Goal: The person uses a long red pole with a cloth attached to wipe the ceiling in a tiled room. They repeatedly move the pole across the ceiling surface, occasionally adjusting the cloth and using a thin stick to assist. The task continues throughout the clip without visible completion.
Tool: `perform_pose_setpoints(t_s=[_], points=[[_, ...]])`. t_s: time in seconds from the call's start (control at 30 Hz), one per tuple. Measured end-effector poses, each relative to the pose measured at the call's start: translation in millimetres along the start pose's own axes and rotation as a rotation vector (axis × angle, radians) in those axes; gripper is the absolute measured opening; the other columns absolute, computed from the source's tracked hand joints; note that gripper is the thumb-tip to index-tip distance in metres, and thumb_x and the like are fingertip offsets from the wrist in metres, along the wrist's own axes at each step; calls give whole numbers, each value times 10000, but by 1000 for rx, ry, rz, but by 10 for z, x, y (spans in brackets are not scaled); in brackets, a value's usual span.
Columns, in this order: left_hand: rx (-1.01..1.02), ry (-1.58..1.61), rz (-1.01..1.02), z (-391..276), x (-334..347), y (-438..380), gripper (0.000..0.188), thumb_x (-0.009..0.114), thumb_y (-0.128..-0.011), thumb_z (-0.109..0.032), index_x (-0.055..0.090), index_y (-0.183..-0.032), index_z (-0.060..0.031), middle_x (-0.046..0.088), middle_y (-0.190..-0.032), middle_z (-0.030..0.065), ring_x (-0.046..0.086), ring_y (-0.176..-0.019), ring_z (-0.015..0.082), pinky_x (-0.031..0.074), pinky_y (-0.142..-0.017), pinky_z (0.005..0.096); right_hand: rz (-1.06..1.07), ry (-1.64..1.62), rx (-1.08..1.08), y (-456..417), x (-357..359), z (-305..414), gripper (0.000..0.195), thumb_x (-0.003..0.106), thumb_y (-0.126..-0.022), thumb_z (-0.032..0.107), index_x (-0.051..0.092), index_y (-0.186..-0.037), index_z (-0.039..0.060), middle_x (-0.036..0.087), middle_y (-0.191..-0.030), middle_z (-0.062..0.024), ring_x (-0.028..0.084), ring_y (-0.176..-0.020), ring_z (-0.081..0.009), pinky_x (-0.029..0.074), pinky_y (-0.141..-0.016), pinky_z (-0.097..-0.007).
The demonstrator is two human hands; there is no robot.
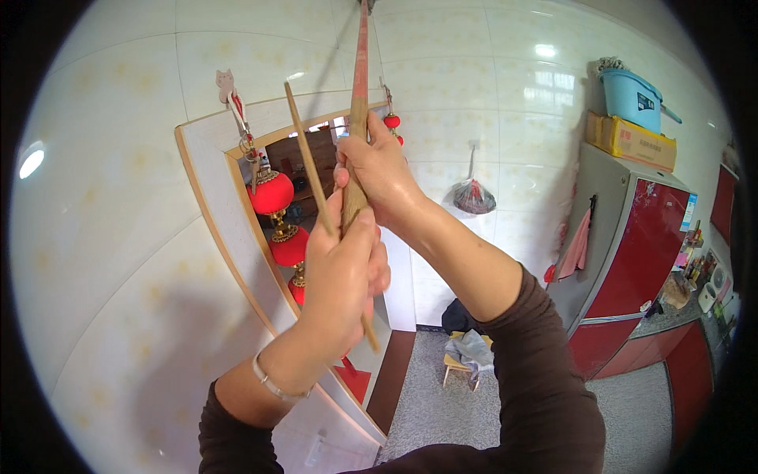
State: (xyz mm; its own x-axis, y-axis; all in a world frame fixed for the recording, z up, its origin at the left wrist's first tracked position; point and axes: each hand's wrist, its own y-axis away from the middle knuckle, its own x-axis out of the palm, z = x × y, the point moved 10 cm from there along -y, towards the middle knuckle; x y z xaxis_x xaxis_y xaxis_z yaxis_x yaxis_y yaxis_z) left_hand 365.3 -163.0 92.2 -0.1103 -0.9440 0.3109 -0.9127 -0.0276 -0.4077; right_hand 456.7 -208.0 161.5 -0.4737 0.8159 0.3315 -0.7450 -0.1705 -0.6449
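A long wooden pole, reddish along its upper part, rises steeply in front of me towards the tiled wall. At its far end is a small dark head, mostly cut off by the picture's rim. My right hand grips the pole higher up. Just below it, my left hand, with a bracelet at the wrist, wraps around the same pole. A thinner wooden stick slants up from my left hand, apart from the pole at its top. A wooden end shows beneath the left hand; I cannot tell which piece it belongs to.
Red lantern ornaments hang beside the doorway frame. A plastic bag hangs on the wall. Right, a red refrigerator carries a cardboard box and a blue bucket. A small stool with cloth stands below.
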Motion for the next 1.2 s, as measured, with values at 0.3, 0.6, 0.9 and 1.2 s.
perform_pose_setpoints(t_s=[0.3,0.6,0.9,1.2], points=[[111,70,177,-234,246,-1087,100,507,-962,-168,474,-1009,-86,392,-705,-43,321,-509,29,255,-437,199,-48,119,-53,-1107,-379,103,189,506,-813,68,464,-974,-21,521,-753,-95,522,-580,-174,470,-508,-346],[70,-16,26,77,106,-426,350,462,-955,-151,423,-1299,-99,411,-745,-35,321,-484,28,262,-430,204,4,33,12,-359,-298,-106,119,496,-832,59,440,-933,30,493,-732,-66,507,-568,-135,448,-495,-303],[93,143,162,-77,501,-602,133,491,-960,-139,460,-1075,-81,409,-722,-37,325,-519,28,273,-456,195,-34,104,-49,-623,-499,248,118,523,-832,87,465,-917,30,515,-723,-61,513,-572,-117,444,-485,-294],[58,72,123,264,501,-1140,197,495,-920,-102,442,-1108,-77,411,-756,-10,308,-484,38,241,-418,203,-49,86,-42,-1032,-905,-8,158,519,-783,39,473,-923,-15,529,-719,-108,523,-550,-172,450,-473,-351]])
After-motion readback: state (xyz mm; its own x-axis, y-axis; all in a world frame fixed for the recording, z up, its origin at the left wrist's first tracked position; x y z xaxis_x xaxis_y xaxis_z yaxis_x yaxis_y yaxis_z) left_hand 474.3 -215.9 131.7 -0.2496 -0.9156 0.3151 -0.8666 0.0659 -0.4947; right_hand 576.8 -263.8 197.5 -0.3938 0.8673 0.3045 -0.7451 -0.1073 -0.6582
